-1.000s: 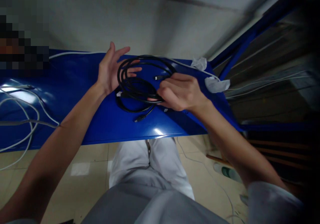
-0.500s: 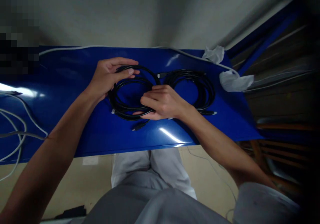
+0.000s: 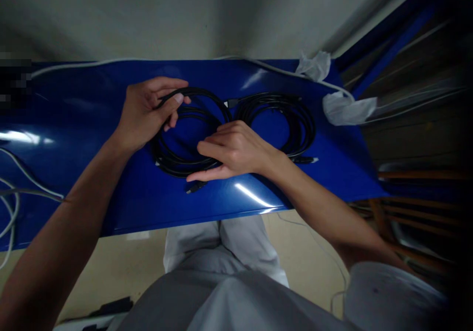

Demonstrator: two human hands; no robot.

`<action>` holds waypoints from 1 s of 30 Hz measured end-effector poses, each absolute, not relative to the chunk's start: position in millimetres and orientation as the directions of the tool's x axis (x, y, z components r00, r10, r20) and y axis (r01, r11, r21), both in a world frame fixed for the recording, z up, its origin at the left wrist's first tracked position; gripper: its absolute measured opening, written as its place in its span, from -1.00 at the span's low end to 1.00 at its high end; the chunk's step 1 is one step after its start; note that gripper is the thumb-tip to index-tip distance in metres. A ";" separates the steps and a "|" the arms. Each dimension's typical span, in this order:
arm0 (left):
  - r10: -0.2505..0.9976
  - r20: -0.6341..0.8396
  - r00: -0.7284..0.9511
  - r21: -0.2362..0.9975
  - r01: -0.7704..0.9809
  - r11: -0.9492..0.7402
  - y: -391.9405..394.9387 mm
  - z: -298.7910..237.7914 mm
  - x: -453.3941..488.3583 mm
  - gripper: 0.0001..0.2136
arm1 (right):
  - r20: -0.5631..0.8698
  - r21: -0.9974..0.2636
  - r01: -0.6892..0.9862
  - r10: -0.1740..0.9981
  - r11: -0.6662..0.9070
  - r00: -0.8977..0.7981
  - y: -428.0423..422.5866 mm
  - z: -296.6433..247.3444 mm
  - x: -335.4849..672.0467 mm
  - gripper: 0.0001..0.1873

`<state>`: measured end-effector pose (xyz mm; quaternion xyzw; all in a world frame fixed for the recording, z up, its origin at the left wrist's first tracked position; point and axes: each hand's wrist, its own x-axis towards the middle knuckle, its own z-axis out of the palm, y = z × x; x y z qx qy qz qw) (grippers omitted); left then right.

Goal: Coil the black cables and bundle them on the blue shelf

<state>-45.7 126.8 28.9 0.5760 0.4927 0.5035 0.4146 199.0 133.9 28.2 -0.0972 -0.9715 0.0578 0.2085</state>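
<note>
A coiled black cable (image 3: 173,166) lies on the blue tabletop (image 3: 144,208), between my two hands. My left hand (image 3: 153,107) is closed round the coil's upper left side, thumb on top. Across the coil's right side, my right hand (image 3: 232,151) grips the loops, its thumb stretched along the near edge. One dark plug (image 3: 196,187) sticks out below the coil. Just to the right lies a second coiled black cable (image 3: 306,124), touched by neither hand, with a plug (image 3: 306,160) at its near right. Another plug with a pale tip (image 3: 231,103) sits between the coils.
A white cord (image 3: 92,64) runs along the table's back edge by the wall. Crumpled white plastic pieces (image 3: 349,109) sit at the right end. Loose pale cables (image 3: 15,208) lie at the left. A wooden slatted chair (image 3: 417,208) stands at the right.
My left hand has shifted left and lifted some loops at the coil's upper left. My right hand's thumb now lies outside the near edge. The view has moved slightly.
</note>
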 end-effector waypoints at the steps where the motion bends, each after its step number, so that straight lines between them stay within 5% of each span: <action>1: 0.988 0.155 0.000 0.977 0.150 -0.154 125.9 31.6 -45.8 -0.78 | 0.401 -0.140 0.163 0.206 0.977 -0.892 133.2 27.5 198.1 -0.25; 6: 1.000 -0.021 0.009 1.000 0.006 0.021 122.0 46.9 -43.0 -0.92 | 0.384 -0.065 0.208 0.217 0.976 -0.897 132.5 26.2 193.9 -0.28; 10: 0.992 -0.127 0.028 0.970 -0.205 0.130 119.1 58.5 -36.6 -0.82 | 0.376 -0.045 0.254 0.252 0.966 -0.892 137.2 26.7 192.7 -0.31; 18: 0.987 -0.154 0.036 0.907 -0.392 0.156 110.0 64.2 -7.2 -0.65 | 0.396 -0.214 0.417 0.468 0.883 -0.790 144.6 37.6 195.8 -0.31; 25: 0.966 -0.249 0.069 0.810 -0.532 0.247 113.8 65.5 -15.7 -0.49 | 0.385 -0.211 0.353 0.410 0.911 -0.827 148.8 35.4 188.8 -0.32; 30: 0.965 -0.250 0.083 0.763 -0.597 0.249 119.2 65.8 -33.1 -0.50 | 0.618 -0.347 0.439 0.554 0.829 -0.558 183.5 49.2 194.4 -0.51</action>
